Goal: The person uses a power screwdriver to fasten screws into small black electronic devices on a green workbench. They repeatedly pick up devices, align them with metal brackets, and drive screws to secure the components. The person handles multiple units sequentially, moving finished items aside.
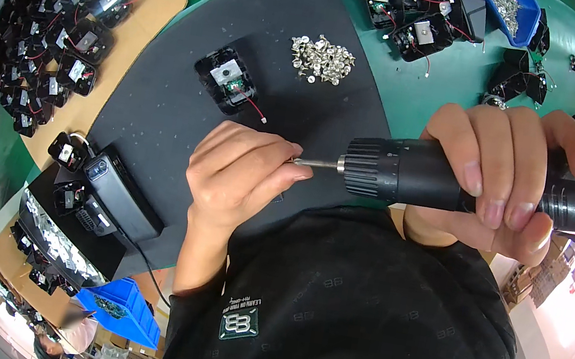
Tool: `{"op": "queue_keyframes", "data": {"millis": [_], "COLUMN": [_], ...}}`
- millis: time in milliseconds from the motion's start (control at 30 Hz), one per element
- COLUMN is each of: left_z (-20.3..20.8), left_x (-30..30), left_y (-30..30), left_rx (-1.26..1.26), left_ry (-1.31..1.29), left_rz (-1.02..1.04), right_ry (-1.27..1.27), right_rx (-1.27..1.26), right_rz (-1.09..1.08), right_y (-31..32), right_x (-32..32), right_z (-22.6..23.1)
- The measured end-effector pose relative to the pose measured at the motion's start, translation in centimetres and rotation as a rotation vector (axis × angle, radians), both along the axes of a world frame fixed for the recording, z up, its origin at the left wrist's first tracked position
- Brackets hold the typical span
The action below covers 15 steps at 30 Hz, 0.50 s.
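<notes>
My right hand (499,175) is wrapped round a black electric screwdriver (409,172), held level with its bit pointing left. At the bit's tip, my left hand (243,172) pinches with thumb and forefinger; a small metal piece, apparently a screw (295,160), shows there, mostly hidden by the fingers. Beyond the left hand, a black plastic housing (226,80) lies on the dark mat (156,106), with a silver plate, a green circuit board and a red-black wire ending in a white plug. Right of it sits a loose pile of silver screws (321,59).
Many similar housings (63,31) crowd a cardboard sheet at left. More housings (424,28) and a blue bin (513,12) of metal parts stand at far right. A black phone-like device (120,191) lies left, near a tray of shiny parts (56,237) and another blue bin (123,311).
</notes>
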<state>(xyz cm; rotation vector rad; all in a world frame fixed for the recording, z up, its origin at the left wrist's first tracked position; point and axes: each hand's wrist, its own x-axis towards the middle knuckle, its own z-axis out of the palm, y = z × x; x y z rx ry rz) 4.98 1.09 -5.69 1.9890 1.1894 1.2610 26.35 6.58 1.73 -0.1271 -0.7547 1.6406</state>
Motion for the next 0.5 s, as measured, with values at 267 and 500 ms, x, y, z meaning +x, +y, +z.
{"op": "queue_keyframes", "data": {"millis": [267,500], "left_z": [0.1,0.2], "left_x": [-0.4,-0.6], "left_y": [-0.8,-0.8], "left_rx": [0.215,0.226], "left_ry": [-0.127,-0.061], "left_rz": [0.039,0.067], "right_ry": [0.163,0.196], "right_rx": [0.076,0.134], "right_rz": [0.016,0.071], "right_y": [0.0,0.3], "right_x": [-1.3,-1.7], "right_z": [-0.7,-1.1]}}
